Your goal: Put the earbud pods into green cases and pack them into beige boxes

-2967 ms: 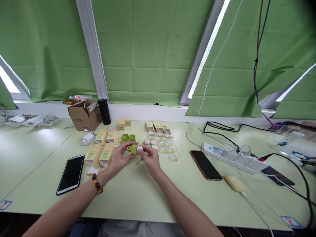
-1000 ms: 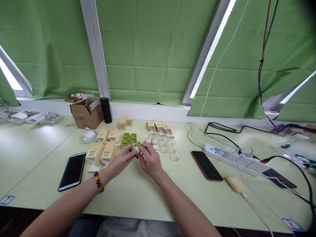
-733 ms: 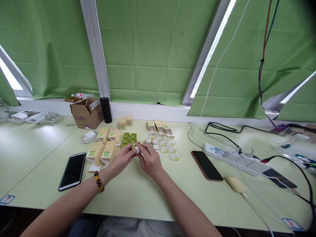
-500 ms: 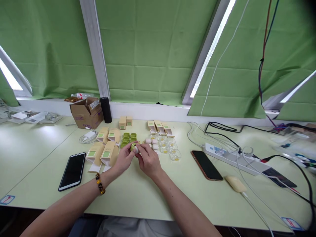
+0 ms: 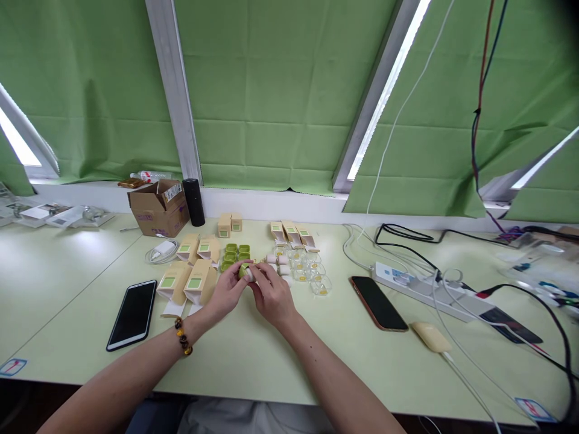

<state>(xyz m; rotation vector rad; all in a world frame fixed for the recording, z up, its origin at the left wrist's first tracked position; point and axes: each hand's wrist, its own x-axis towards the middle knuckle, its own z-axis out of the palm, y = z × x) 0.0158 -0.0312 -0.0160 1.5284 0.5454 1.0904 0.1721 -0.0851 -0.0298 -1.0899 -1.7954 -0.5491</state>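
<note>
My left hand [image 5: 230, 288] and my right hand [image 5: 272, 293] meet over the table, fingers pinched together. Between them is a small green-and-white piece [image 5: 245, 271]; the left fingers are around its green part, the right fingers against its white part. Just beyond the left hand sit several green square cups [image 5: 231, 248] in rows. Several small white-and-pink cylinders [image 5: 283, 260] lie beyond the right hand, partly hidden by it. Clear plastic domed covers [image 5: 321, 286] with yellow marks are grouped to their right.
Open tan cartons [image 5: 202, 279] stand left, with more cartons [image 5: 289, 232] behind. A phone [image 5: 132, 314] lies left and another phone [image 5: 378, 302] right, near a power strip [image 5: 423, 290] with tangled cables. A cardboard box [image 5: 159, 211] and black cylinder [image 5: 193, 202] stand at the back.
Both hands stay in nearly the same place with the green-and-white piece. Its angle between the fingers differs slightly. Nothing else on the table has moved.
</note>
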